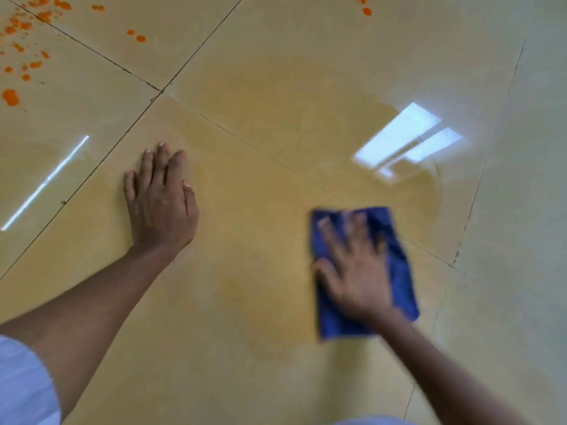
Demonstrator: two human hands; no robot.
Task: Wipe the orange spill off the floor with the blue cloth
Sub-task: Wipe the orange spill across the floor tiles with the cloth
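Note:
A folded blue cloth lies flat on the glossy tiled floor, right of centre. My right hand presses on top of it with fingers spread; both are blurred by motion. My left hand rests palm down on the floor to the left, fingers apart, holding nothing. Orange spill drops are scattered at the far upper left, with a larger blob at the left edge and a few drops at the top right. A faint yellowish smear covers the tiles around the cloth.
Dark grout lines cross the floor diagonally. Bright reflections of lights shine on the tiles beyond the cloth, and a thin streak lies at the left. A white sleeve shows at the bottom left.

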